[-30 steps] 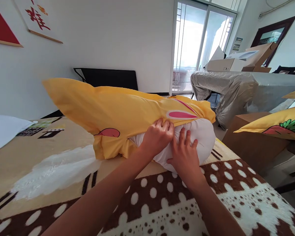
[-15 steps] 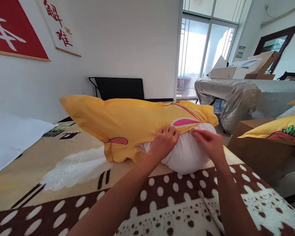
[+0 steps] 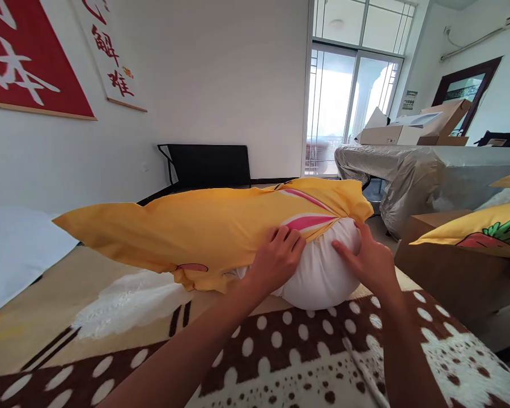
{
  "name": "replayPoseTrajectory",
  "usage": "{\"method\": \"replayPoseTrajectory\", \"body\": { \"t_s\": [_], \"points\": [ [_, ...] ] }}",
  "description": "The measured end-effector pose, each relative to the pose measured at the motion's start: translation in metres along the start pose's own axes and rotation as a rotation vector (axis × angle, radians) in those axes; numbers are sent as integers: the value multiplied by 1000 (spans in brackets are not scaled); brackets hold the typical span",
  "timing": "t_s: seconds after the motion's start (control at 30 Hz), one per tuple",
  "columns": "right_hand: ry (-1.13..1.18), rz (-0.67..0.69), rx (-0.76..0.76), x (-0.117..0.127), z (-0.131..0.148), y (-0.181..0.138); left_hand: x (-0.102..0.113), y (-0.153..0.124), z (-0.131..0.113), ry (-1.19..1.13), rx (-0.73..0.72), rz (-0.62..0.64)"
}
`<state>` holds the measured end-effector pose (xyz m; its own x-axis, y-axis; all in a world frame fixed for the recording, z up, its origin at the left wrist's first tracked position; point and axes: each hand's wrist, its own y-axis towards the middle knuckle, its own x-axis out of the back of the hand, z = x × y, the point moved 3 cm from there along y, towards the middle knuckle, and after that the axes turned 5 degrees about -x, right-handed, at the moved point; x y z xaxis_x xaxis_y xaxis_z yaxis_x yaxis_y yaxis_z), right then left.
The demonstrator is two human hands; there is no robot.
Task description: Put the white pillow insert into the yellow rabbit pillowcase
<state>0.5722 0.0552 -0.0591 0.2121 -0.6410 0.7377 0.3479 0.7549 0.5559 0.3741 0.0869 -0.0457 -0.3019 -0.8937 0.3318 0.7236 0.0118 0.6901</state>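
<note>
A white pillow [image 3: 321, 272] lies on the patterned blanket [image 3: 280, 351], partly inside a yellow pillowcase [image 3: 204, 226] with a pink rabbit-ear print. My left hand [image 3: 277, 258] is closed on the pillowcase's open edge at the middle of the pillow. My right hand [image 3: 368, 258] grips the pillowcase edge at the pillow's right side, with the thumb pressed on the white pillow. The bare white end of the pillow bulges out between my two hands.
A white pillow [image 3: 17, 249] lies at the left on the bed. A cardboard box [image 3: 442, 255] carrying another yellow pillow [image 3: 480, 229] stands at the right. Behind it is a table under a silver cover [image 3: 425, 170] with cartons [image 3: 408, 127]. A black panel [image 3: 208, 164] leans on the wall.
My right hand has moved from the front of the white pillow to its upper right, onto the pillowcase edge. The pillowcase's far end has dropped lower. The view has tilted upward.
</note>
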Motion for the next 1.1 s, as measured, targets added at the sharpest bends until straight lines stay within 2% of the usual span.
{"method": "replayPoseTrajectory", "body": {
  "t_s": [0.13,0.2,0.27,0.33,0.43,0.53,0.67,0.77,0.87,1.0,1.1],
  "points": [
    [6,-19,116,2,11,-9,-1,19,9,16,2,20],
    [5,-42,181,3,15,-13,-5,30,12,-7,11,71],
    [-27,-32,232,4,18,-17,-11,41,13,-114,112,167],
    [-84,19,249,3,20,-19,-17,50,12,-274,284,270],
    [-162,147,237,-4,21,-19,-21,58,-2,-421,420,330],
    [-166,249,239,-22,20,-13,-20,57,-23,-485,338,297],
    [-58,383,148,-54,10,4,-22,46,-46,-462,107,319],
    [69,348,94,-62,7,11,-25,38,-45,-349,32,298],
    [69,329,88,-50,17,1,-29,36,-34,-288,21,281],
    [-148,363,55,-13,26,-29,-35,37,-24,-266,11,332],
    [-198,373,2,4,6,-32,-39,39,-21,-224,47,367]
  ]
}}
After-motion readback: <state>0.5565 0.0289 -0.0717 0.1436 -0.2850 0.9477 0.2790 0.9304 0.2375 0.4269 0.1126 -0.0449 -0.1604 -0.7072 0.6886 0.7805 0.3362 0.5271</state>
